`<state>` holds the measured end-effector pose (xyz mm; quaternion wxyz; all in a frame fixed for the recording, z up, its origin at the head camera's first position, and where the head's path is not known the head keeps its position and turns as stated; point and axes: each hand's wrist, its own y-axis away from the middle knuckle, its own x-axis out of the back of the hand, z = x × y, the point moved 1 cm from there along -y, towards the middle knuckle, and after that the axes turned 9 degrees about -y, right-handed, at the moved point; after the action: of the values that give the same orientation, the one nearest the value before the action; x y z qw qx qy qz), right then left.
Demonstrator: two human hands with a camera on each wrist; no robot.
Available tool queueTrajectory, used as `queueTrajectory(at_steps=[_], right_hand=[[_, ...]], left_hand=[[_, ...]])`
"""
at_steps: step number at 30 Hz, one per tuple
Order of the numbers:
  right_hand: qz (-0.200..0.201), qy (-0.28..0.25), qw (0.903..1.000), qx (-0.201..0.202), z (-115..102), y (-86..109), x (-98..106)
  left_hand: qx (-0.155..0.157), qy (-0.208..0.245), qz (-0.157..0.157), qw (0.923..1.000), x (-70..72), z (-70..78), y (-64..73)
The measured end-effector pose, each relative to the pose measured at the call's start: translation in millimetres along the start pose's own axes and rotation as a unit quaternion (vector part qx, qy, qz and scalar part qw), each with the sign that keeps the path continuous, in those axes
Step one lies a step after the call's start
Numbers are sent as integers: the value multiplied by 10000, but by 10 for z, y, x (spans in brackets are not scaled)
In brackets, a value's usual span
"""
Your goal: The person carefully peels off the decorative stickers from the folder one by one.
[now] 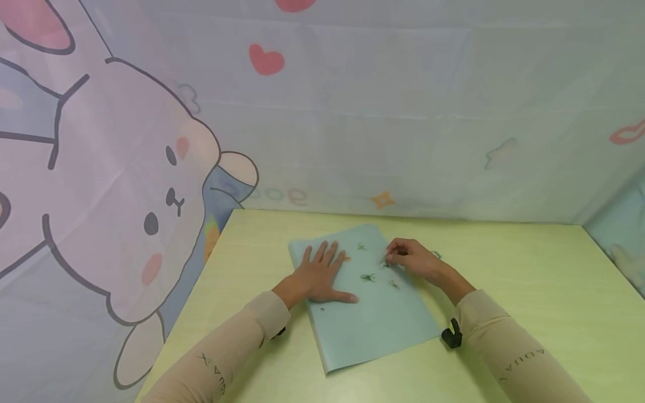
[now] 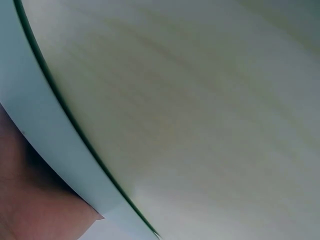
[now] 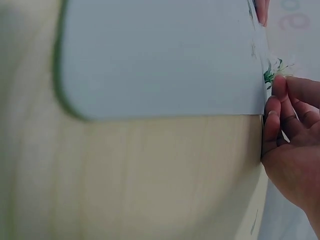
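In the right wrist view, a green sprig [image 3: 270, 77] is shown at close range, pinched between the thumb and fingertips of the right hand [image 1: 410, 257]; in the head view it is reduced to a dark speck at the fingertips, over the right part of a blue sheet [image 1: 373, 330]. By the left wrist view only a strip of the sheet's edge, the bench [image 1: 514, 302] and a corner of the left hand [image 1: 318, 279] are given; how its fingers lie is shown by the head view alone.

There, the left hand is laid palm down on the left part of the sheet, fingers spread wide and pointed away, thumb stretched to the right. The right hand is bent in from the right, its fingers drawn narrow about the sprig.

Between the hands, a green piece [image 1: 368, 277], a pale green piece [image 1: 361, 246] and a brownish piece [image 1: 394, 285] are scattered on the sheet. An orange piece [image 1: 347, 258] is partly covered by the left fingers. The sheet is set at a slant on the bench, and a black fitting [image 1: 452, 334] is seen at the right sleeve [image 1: 509, 341]. Behind the bench a cloth [image 1: 353, 157] is hung, printed with a rabbit [image 1: 151, 196] and hearts.
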<state>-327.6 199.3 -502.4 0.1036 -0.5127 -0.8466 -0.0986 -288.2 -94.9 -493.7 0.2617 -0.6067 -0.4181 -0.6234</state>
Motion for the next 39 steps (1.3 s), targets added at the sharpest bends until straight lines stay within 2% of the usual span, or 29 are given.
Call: queueTrajectory(at_steps=[11,19,27,39], right_hand=[[-33,-225,9997,19,19,-8,0],[-32,-361,9993,-122,-33,36,-28],[85,-253,9995,-183,-40,45,-47],[108,-57,9999,-7,-16,54,-54]], left_hand=[[-1,-20,-3,10000,14,-14,-7],[20,77,-154,9998,-123,-53,-102],[-7,-16,-69,10000,-12,-16,-24],[-22,-31,-18,10000,12,2,1]])
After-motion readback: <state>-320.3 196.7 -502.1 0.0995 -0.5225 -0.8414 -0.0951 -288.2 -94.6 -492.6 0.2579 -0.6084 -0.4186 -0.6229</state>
